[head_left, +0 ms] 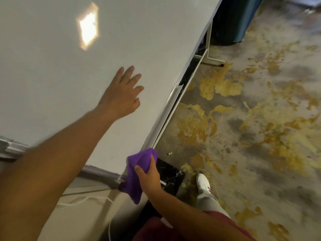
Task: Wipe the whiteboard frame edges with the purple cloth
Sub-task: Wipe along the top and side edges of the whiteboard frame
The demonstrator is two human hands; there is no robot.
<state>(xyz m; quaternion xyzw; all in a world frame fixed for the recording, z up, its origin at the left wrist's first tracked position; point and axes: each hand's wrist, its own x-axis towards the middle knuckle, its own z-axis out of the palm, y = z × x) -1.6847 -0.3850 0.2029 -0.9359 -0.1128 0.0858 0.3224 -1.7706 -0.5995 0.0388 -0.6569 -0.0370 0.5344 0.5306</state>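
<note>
The whiteboard fills the upper left of the head view, tilted in the picture, with a bright light reflection on it. Its pale metal frame edge runs diagonally from top right down to a corner near the bottom centre. My left hand rests flat on the board surface with its fingers spread. My right hand grips the purple cloth and presses it against the frame at the board's lower corner. Part of the cloth hangs down below the corner.
A marker tray runs along the frame, and a stand leg rests on the stained yellow-grey floor. A dark marbled box sits by my white shoe. A white cable lies at lower left. A dark blue bin stands at top.
</note>
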